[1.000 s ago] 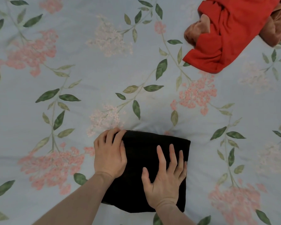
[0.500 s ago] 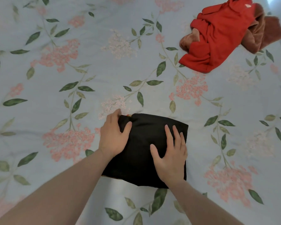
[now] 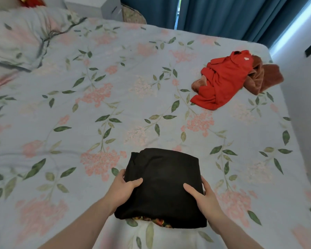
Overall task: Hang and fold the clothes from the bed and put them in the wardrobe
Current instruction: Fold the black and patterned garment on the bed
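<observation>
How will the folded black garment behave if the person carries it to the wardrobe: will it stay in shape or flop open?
The black garment is probably soft and floppy: its edges sag around the left hand and the right hand. It likely keeps its fold only while gripped from both sides. A patterned layer peeks out underneath, so it may slip loose.

The folded black garment (image 3: 162, 186) gripped between the left hand (image 3: 123, 190) and right hand (image 3: 204, 198) is matt woven cloth; a glossier floral-print fabric (image 3: 156, 221) shows at its near edge. The bedsheet (image 3: 115, 114) beneath the hands is smooth, matt printed cotton-like cloth. Well beyond the right hand, the red shirt (image 3: 224, 81) is smooth matt cloth, and the brown garment (image 3: 266, 78) beside it looks fleecy. The curtain (image 3: 223, 13) is matt blue fabric.
</observation>
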Demonstrator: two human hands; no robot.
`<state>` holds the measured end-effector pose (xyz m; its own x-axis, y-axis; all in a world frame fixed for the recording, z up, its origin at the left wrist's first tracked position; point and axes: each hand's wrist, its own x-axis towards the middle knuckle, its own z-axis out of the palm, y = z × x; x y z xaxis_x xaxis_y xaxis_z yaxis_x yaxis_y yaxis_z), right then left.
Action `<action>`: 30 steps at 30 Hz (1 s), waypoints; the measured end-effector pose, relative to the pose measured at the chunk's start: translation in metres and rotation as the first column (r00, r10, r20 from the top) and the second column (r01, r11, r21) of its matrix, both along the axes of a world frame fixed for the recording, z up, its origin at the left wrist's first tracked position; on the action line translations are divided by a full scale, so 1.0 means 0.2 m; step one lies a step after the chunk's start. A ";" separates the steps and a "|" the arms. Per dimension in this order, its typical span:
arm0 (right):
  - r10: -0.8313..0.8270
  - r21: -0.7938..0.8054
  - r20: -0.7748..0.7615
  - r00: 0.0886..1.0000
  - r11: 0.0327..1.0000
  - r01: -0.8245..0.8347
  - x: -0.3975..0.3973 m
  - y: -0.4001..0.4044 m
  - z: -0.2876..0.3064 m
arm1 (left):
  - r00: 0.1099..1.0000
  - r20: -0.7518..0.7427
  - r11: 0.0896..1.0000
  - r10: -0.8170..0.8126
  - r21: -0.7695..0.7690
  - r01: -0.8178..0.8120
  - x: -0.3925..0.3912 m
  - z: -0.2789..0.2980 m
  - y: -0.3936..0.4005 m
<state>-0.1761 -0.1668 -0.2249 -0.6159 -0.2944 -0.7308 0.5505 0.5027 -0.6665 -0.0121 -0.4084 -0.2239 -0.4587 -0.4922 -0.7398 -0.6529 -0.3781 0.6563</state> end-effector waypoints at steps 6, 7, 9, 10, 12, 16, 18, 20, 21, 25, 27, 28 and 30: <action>0.074 -0.046 0.014 0.997 0.996 -0.073 0.16 0.24 0.61 | 0.997 -0.014 0.997 0.071 -0.004 -0.072 0.26 0.62 0.32; 0.088 -0.045 0.013 0.996 0.995 -0.087 0.21 0.30 0.71 | 0.998 -0.004 0.998 0.066 -0.019 -0.066 0.31 0.72 0.39; 0.115 -0.043 0.013 0.993 0.993 -0.114 0.29 0.43 0.90 | 0.999 0.025 0.998 0.047 -0.053 -0.046 0.41 0.92 0.53; 0.127 -0.035 0.010 0.992 0.991 -0.127 0.32 0.48 0.99 | 0.999 0.038 0.998 0.027 -0.065 -0.024 0.45 1.01 0.59; 0.161 -0.034 0.015 0.987 0.987 -0.160 0.38 0.57 1.13 | 0.999 0.053 0.997 0.006 -0.079 -0.002 0.52 1.15 0.68; 0.196 -0.069 -0.001 0.981 0.978 -0.196 0.52 0.64 1.42 | 0.998 0.063 0.987 0.030 -0.157 -0.020 0.66 1.48 0.83; 0.212 -0.088 -0.008 0.977 0.973 -0.212 0.58 0.65 1.52 | 0.996 0.063 0.979 0.064 -0.196 -0.051 0.74 1.60 0.88; 0.242 -0.115 -0.008 0.970 0.964 -0.241 0.63 0.65 1.62 | 0.994 0.044 0.972 0.099 -0.218 -0.087 0.82 1.71 0.91; 0.262 -0.124 -0.014 0.965 0.957 -0.261 0.65 0.64 1.66 | 0.993 0.035 0.968 0.114 -0.229 -0.103 0.87 1.77 0.91; 0.375 -0.154 -0.062 0.925 0.912 -0.380 0.70 0.49 1.80 | 0.979 -0.004 0.945 0.206 -0.259 -0.200 1.05 1.95 0.90; 0.440 -0.177 -0.101 0.892 0.875 -0.452 0.73 0.37 1.87 | 0.959 -0.028 0.918 0.282 -0.281 -0.278 1.14 2.02 0.88; 0.470 -0.187 -0.120 0.874 0.854 -0.485 0.76 0.31 1.90 | 0.945 -0.042 0.900 0.323 -0.294 -0.321 1.19 2.05 0.87; 0.527 -0.208 -0.155 0.835 0.809 -0.549 0.82 0.18 1.96 | 0.909 -0.074 0.856 0.409 -0.313 -0.411 1.30 2.10 0.85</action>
